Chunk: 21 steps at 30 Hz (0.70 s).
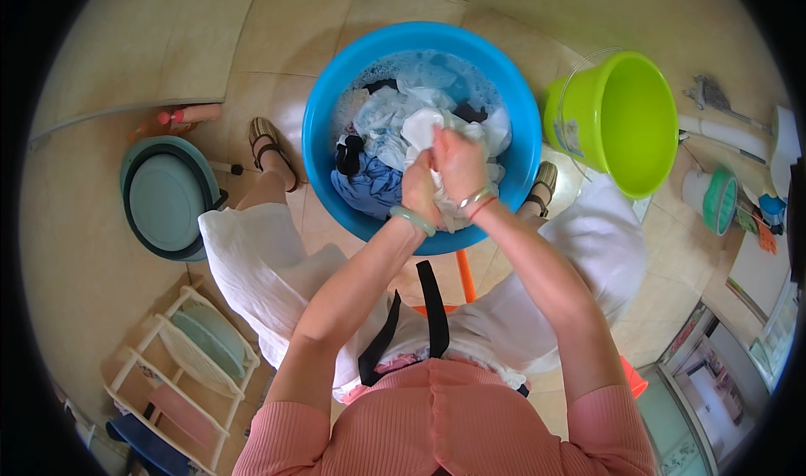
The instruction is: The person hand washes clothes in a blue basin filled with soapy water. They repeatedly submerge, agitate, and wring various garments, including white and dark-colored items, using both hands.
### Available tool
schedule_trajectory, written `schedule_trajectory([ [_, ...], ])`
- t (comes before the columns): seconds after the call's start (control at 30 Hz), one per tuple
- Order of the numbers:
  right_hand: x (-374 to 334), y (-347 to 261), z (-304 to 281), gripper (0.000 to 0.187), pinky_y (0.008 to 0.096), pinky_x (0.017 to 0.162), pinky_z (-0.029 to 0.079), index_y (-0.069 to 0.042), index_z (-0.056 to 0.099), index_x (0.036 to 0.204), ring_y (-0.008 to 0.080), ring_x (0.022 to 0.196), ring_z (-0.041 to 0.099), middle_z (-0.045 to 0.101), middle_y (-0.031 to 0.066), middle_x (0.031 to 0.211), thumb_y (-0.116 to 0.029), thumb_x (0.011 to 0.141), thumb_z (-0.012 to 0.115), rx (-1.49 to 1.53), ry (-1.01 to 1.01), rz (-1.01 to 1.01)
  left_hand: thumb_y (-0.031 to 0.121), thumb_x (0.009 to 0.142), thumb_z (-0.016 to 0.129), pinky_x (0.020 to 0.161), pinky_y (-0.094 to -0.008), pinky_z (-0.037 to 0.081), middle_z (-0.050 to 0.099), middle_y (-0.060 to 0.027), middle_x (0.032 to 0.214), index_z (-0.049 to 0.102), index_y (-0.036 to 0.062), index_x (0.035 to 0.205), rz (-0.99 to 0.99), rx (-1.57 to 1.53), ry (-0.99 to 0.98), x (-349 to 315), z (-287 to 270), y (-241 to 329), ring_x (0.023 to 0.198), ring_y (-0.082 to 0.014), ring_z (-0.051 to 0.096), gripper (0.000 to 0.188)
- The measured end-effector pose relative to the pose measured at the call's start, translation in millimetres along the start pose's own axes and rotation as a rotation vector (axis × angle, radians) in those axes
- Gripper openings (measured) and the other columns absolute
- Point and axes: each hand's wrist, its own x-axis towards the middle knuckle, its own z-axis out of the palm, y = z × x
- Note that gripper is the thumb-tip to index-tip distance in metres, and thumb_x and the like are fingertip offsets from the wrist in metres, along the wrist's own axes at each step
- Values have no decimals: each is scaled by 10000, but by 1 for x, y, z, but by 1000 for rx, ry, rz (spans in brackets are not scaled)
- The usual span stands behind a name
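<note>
White cloth: in blue tub (pixel 317 132), bunched btwn both hands; puffed end of white cloth (pixel 422 128) sticks out on far side, a bit L of R hand (pixel 461 165).
Long axis: approx. near-to-far, w/ slight lean to L at far end; a paler tail hangs below the hands twd near rim.
Nearer hand: R, its fingertips right by the puffed end; L hand (pixel 420 192) sits lower, closer to body & L of R.
L hand: fingers curled in, closed round cloth; exact grip partly hidden. Green bangle (pixel 412 220) on wrist.
R hand: fist-like, closed on same cloth, no gap visible; thumb side twd L hand. Silver bangle (pixel 475 197) on wrist.
Hand spacing: v. close, R just above & beside L; can't tell if they touch.
Tub contents: sudsy water (pixel 483 81) at far side, other pale garments round the hands, blue garment (pixel 369 185) at near L, black item (pixel 349 154) just above it.
Tub surroundings: green bucket (pixel 640 123) to R, tilted in view; teal basin (pixel 166 201) well off to L; sandalled feet either side.
</note>
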Motion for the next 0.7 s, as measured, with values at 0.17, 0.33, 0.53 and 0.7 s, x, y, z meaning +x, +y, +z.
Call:
schedule_trajectory([
  [0.17,-10,-23,5,243,430,510,462,-9,597,758,368,579,587,576,191,632,-158,930,514,134,-28,-124,262,896,548,625,-314,432,517,11,719,546,125,810,353,418,335,4,0,-7,691,-167,535,162],
  [0.33,4,51,-2,179,432,514,470,-20,588,839,377,591,589,588,183,674,-176,908,533,-89,-16,65,236,909,520,703,-325,487,577,-9,857,578,90,880,-613,-443,240,-19,43,37,799,-162,585,160],
  [0.53,-23,-53,2,153,425,541,463,-31,577,804,341,623,601,579,159,669,-142,904,543,147,-87,-166,252,920,529,768,-324,478,588,-20,974,591,71,951,35,-828,-65,-14,1,1,907,-162,581,194],
  [0.7,12,44,-8,281,434,520,450,-26,552,689,356,587,585,566,175,611,-181,923,534,-77,-29,78,241,930,492,781,-338,493,618,-32,937,588,68,957,-620,-518,234,-16,43,29,887,-198,606,200],
])
